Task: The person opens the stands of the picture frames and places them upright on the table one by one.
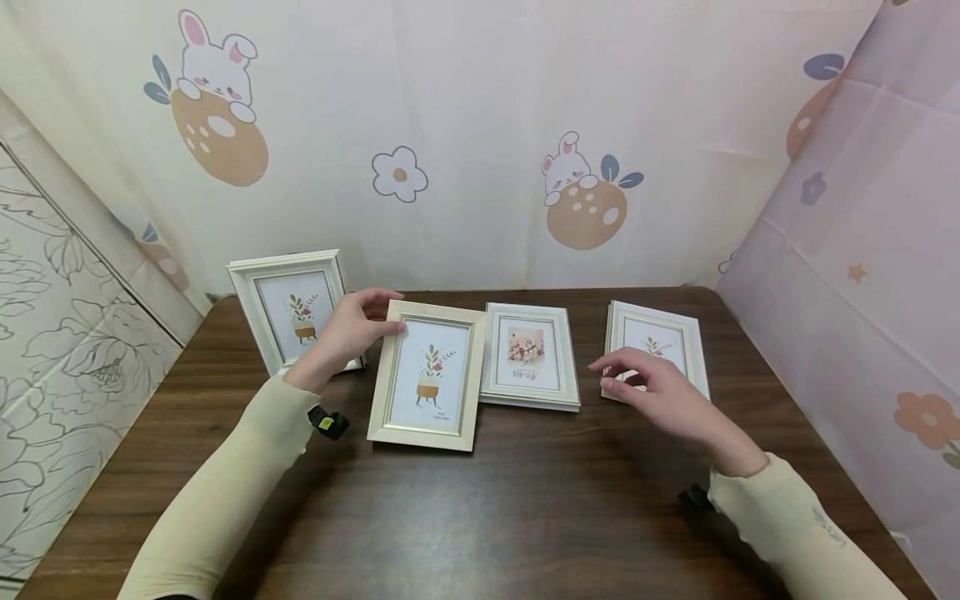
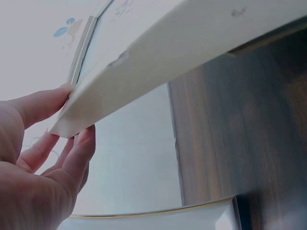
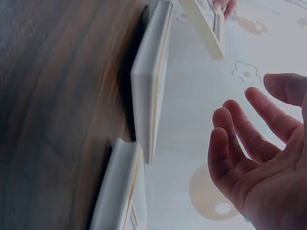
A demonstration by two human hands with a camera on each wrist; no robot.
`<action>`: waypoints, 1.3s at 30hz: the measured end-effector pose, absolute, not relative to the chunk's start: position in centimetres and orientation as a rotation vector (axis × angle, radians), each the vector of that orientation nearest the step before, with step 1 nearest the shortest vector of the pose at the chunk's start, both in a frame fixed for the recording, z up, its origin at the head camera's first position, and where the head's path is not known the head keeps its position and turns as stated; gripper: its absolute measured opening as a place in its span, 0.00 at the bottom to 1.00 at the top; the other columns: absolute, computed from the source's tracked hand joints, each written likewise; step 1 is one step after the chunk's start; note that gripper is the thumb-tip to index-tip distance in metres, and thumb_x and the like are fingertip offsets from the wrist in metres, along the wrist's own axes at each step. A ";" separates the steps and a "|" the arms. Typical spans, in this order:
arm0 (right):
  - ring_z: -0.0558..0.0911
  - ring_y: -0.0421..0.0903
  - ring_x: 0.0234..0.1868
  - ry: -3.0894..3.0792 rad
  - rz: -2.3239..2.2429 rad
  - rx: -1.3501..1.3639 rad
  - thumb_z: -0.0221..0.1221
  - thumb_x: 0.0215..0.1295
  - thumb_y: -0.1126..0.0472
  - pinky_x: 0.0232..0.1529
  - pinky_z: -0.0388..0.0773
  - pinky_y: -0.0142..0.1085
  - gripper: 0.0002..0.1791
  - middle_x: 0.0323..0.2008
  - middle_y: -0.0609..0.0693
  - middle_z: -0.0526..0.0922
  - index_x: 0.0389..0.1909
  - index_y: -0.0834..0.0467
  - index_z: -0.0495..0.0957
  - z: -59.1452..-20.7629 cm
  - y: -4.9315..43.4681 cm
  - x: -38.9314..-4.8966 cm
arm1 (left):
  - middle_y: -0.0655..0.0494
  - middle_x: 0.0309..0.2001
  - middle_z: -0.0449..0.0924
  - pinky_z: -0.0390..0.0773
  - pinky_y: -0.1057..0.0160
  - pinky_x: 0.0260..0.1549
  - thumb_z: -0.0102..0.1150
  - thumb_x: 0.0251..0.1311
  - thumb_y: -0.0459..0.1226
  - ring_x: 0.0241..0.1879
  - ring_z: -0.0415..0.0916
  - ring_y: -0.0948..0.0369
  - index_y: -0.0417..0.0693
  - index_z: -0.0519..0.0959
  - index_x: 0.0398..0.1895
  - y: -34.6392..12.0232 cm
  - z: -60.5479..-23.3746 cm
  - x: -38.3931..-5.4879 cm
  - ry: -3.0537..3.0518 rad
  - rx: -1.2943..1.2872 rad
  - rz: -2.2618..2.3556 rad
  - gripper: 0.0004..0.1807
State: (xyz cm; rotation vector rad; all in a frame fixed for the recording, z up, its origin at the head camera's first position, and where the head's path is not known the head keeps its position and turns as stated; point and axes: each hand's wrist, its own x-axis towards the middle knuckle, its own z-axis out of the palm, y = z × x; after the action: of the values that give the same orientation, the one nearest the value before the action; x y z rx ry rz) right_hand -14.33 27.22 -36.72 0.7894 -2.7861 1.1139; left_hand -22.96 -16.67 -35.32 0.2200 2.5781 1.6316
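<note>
My left hand (image 1: 345, 335) pinches the upper left corner of a cream picture frame (image 1: 431, 375), thumb on its front and fingers behind. Tilted, the frame shows a potted plant print. The left wrist view has the thumb and fingers on either side of the frame's corner (image 2: 91, 98). My right hand (image 1: 667, 400) hovers over the near left part of a white picture frame (image 1: 693, 350) at the right, hiding some of its plant print. Its fingers are relaxed and loosely bent, holding nothing, as the right wrist view also shows of the hand (image 3: 268, 177).
A white picture frame (image 1: 296, 312) with a plant print stands upright at the far left. Behind the cream frame's right side lies another white frame (image 1: 528, 354) with a pink flower print. Patterned curtains (image 1: 465, 150) border the dark wooden table (image 1: 480, 517).
</note>
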 end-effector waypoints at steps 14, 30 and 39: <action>0.79 0.44 0.48 -2.811 1.186 0.608 0.58 0.73 0.60 0.46 0.76 0.27 0.14 0.52 0.55 0.82 0.56 0.58 0.79 -36.5 29.9 -15.7 | 0.48 0.52 0.80 0.81 0.53 0.44 0.71 0.58 0.34 0.49 0.80 0.51 0.46 0.77 0.59 -17.9 -34.9 -21.2 2.610 0.307 1.661 0.25; 0.80 0.58 0.48 -2.880 1.325 0.368 0.55 0.76 0.53 0.46 0.76 0.42 0.20 0.57 0.62 0.78 0.60 0.61 0.75 -37.3 32.3 -17.0 | 0.45 0.52 0.77 0.81 0.54 0.39 0.67 0.63 0.34 0.44 0.78 0.51 0.48 0.77 0.55 -18.0 -34.5 -19.6 2.447 0.367 1.835 0.18; 0.78 0.60 0.51 -2.899 1.404 0.324 0.54 0.76 0.53 0.49 0.76 0.42 0.20 0.58 0.61 0.77 0.60 0.60 0.75 -37.6 32.5 -17.0 | 0.45 0.50 0.79 0.81 0.60 0.37 0.65 0.64 0.32 0.43 0.80 0.54 0.43 0.77 0.55 -18.3 -34.8 -19.1 2.351 0.419 1.962 0.17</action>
State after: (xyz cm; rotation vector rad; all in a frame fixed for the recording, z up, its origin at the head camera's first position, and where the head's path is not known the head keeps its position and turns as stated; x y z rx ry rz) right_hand -16.98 32.45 -37.57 0.3238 -2.8985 1.4039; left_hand -19.07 -18.28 -34.78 0.4190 2.3513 1.9624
